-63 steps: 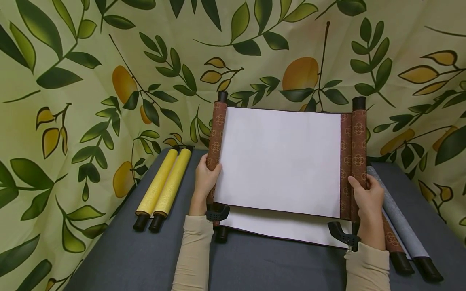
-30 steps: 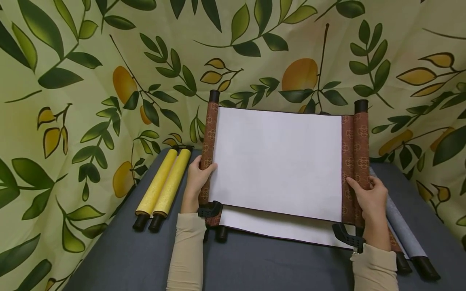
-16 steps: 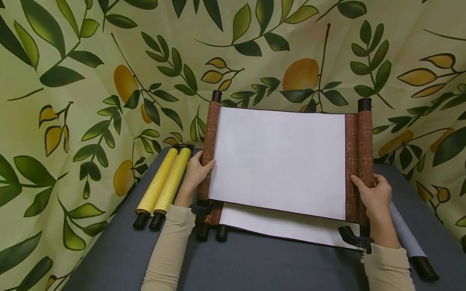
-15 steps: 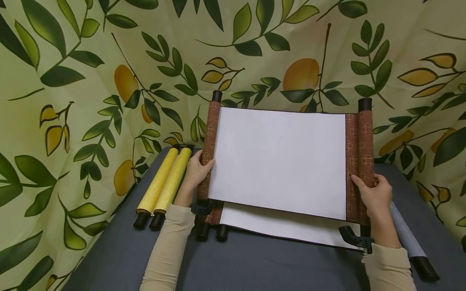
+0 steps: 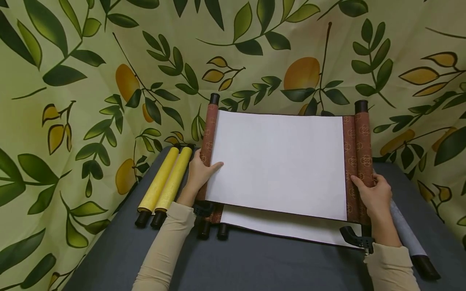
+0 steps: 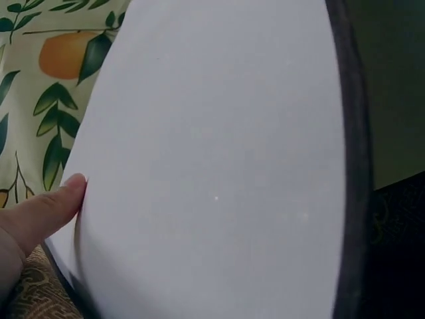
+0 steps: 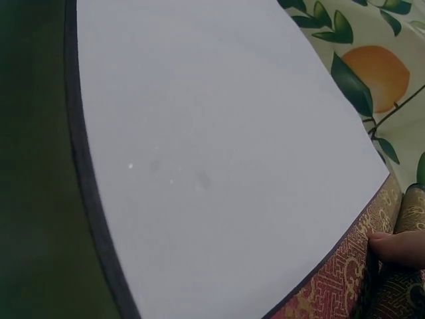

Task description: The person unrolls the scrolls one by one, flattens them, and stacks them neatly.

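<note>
A hand scroll [image 5: 280, 165] with white paper and brown patterned ends is held up, partly unrolled and tilted. My left hand [image 5: 200, 171] grips its left roller, the thumb lying over onto the white paper; the left wrist view shows that thumb [image 6: 50, 209] at the paper's edge. My right hand [image 5: 375, 196] holds the right roller, with the thumb [image 7: 398, 247] pressed on the brown patterned band in the right wrist view. Beneath it lies a second open white scroll [image 5: 284, 230] on the dark cloth, mostly hidden by the raised one.
Two rolled yellow scrolls [image 5: 174, 178] with black knobs lie side by side on the left of the grey-covered table [image 5: 262, 266]. A grey-blue rolled scroll [image 5: 409, 230] is at the right, partly behind my right forearm. A leaf-and-fruit patterned curtain [image 5: 255, 64] hangs behind.
My hands have spread apart, drawing the raised scroll a little wider. The left thumb has slid from the roller's edge farther onto the paper, and the left forearm has swung outward.
</note>
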A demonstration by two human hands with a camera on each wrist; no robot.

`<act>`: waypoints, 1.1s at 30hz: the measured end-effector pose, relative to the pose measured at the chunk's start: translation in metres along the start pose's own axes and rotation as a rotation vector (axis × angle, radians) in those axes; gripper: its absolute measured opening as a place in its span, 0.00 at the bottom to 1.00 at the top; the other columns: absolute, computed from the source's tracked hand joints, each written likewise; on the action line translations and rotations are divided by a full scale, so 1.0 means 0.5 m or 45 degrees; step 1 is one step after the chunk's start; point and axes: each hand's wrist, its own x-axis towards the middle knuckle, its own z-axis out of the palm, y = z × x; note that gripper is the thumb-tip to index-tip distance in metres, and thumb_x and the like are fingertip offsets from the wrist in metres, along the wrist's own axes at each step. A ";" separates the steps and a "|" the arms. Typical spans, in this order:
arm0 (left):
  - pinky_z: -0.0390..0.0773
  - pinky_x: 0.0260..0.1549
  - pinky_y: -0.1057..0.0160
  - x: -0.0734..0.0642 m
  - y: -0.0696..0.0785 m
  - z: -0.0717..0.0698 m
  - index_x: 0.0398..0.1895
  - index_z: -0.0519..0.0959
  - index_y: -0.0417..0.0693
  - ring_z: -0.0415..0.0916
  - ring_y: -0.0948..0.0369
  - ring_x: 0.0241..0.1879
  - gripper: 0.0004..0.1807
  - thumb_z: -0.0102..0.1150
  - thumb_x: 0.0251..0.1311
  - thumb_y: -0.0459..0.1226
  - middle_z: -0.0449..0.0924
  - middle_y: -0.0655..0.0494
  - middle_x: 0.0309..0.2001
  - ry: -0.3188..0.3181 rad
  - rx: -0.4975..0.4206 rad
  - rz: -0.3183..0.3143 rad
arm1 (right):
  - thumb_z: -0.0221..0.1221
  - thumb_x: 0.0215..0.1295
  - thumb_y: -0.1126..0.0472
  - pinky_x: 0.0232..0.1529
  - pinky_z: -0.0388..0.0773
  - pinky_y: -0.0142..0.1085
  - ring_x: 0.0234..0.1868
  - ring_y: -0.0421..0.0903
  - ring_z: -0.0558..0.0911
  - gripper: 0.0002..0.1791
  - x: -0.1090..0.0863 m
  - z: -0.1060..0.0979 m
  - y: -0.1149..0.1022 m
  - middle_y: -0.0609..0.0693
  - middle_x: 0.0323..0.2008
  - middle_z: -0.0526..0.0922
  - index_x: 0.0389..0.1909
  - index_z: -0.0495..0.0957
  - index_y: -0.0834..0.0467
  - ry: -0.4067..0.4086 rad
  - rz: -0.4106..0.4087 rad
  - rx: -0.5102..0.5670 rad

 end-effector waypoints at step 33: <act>0.65 0.64 0.39 -0.006 -0.045 -0.026 0.72 0.50 0.33 0.56 0.37 0.70 0.44 0.63 0.58 0.37 0.54 0.29 0.71 -0.130 -0.038 -0.138 | 0.49 0.70 0.48 0.30 0.74 0.45 0.47 0.71 0.73 0.39 0.012 -0.015 0.045 0.79 0.54 0.68 0.64 0.58 0.79 -0.115 -0.055 -0.244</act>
